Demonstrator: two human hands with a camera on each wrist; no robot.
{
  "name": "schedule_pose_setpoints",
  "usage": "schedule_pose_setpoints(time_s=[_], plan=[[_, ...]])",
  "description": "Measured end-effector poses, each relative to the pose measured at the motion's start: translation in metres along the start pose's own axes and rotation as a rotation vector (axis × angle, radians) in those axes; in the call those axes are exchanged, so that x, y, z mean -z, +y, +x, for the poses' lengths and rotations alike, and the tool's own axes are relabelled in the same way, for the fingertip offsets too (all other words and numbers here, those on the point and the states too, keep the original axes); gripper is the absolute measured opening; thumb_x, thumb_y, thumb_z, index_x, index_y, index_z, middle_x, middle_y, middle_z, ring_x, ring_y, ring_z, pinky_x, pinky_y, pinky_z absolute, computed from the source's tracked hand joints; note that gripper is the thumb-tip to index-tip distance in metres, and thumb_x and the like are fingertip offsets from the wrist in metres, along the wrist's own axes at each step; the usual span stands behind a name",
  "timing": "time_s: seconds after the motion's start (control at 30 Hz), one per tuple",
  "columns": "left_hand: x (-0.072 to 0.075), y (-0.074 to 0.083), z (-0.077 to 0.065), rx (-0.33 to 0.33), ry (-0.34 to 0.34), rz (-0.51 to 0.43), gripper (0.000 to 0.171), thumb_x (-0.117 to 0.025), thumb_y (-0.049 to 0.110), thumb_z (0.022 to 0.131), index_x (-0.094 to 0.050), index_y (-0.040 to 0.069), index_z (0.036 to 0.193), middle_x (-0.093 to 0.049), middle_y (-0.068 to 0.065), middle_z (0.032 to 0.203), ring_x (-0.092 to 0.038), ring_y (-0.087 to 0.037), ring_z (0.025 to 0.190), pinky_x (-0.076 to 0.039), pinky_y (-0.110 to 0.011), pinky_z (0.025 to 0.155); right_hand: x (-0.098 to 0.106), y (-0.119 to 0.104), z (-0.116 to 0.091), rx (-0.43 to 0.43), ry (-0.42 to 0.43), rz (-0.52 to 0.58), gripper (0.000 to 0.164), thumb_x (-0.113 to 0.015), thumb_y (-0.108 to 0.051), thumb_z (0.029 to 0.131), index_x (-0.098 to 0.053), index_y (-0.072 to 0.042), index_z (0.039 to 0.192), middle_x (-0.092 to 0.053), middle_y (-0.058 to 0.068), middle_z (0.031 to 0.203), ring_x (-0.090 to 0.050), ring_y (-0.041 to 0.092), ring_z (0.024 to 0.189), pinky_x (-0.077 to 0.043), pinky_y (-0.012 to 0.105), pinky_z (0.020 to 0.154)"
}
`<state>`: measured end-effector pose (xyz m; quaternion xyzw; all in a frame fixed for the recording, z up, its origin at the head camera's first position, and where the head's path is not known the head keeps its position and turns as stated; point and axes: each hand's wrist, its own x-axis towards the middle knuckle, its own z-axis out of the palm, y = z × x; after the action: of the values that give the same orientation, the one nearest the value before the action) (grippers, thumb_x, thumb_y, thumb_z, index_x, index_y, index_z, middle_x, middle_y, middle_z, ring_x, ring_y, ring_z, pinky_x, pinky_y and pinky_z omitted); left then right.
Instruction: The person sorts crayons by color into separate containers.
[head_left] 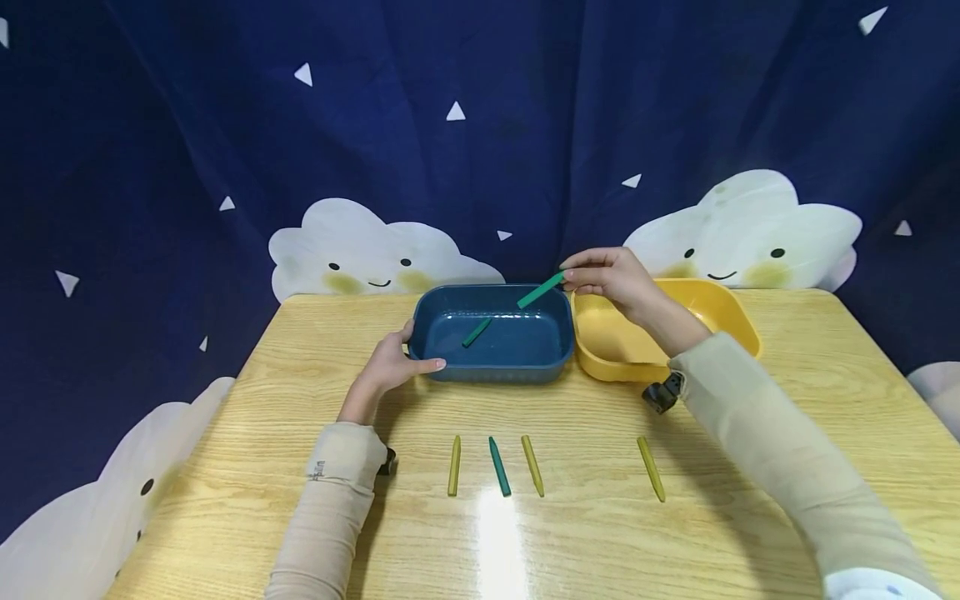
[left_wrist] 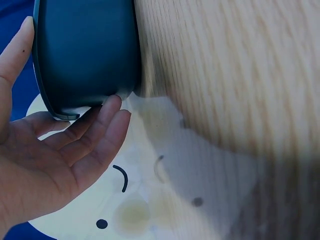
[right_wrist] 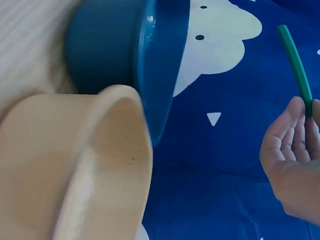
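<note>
My right hand (head_left: 611, 279) pinches a green crayon (head_left: 542, 290) by one end, with the other end over the blue bin (head_left: 495, 374). In the right wrist view, the same crayon (right_wrist: 296, 65) sticks up from between thumb and fingers. A second green crayon (head_left: 477, 332) lies inside the blue bin. My left hand (head_left: 392, 361) holds that bin at its left end, thumb on the front rim. Seen from the left wrist, the fingers (left_wrist: 107, 120) rest against the bin's end wall (left_wrist: 85, 95).
A yellow bin (head_left: 611, 369) stands right of the blue one, partly behind my right forearm. Nearer on the wooden table (head_left: 300, 375) lie another green crayon (head_left: 499, 467) and yellow crayons (head_left: 454, 467) (head_left: 532, 467) (head_left: 651, 469). A dark blue curtain (head_left: 510, 167) hangs behind.
</note>
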<state>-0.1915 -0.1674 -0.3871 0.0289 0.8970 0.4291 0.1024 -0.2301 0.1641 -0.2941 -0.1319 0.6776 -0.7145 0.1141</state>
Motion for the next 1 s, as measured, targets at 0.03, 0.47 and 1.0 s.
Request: schedule_pose_setpoints(time_s=[0.03,0.47,1.0], plan=[[0.0,0.0,0.0,0.0,-0.001,-0.002,0.098,-0.075,0.026,0.076,-0.01,-0.003,0.143,-0.016,-0.019,0.148,-0.016,-0.031,0.135,-0.027,-0.042,0.104,-0.001,-0.001,0.003,0.002,0.004,0.003,0.018,-0.06,0.005,0.084,-0.07,-0.009,0.082,-0.068,0.003,0.075,-0.065,0.013,0.068,-0.052,0.023,0.064],[0.001,-0.004,0.001,0.001,0.003,0.0,0.098,-0.075,0.027,0.076,-0.011,-0.003,0.144,-0.017,-0.019,0.148,-0.019,-0.031,0.134,-0.029,-0.042,0.103,-0.01,-0.003,0.04,-0.017,0.071,-0.135,0.016,-0.061,0.003,0.083,-0.065,0.005,0.098,-0.066,0.001,0.071,-0.063,0.012,0.064,-0.052,0.023,0.061],[0.001,-0.005,0.005,-0.02,0.01,-0.013,0.098,-0.076,0.026,0.075,-0.012,-0.002,0.144,-0.021,-0.019,0.146,-0.021,-0.027,0.134,-0.028,-0.04,0.104,-0.02,-0.003,0.081,-0.035,0.022,-0.285,0.026,-0.06,-0.002,0.086,-0.059,0.012,0.108,-0.066,0.001,0.073,-0.063,0.014,0.068,-0.052,0.025,0.067]])
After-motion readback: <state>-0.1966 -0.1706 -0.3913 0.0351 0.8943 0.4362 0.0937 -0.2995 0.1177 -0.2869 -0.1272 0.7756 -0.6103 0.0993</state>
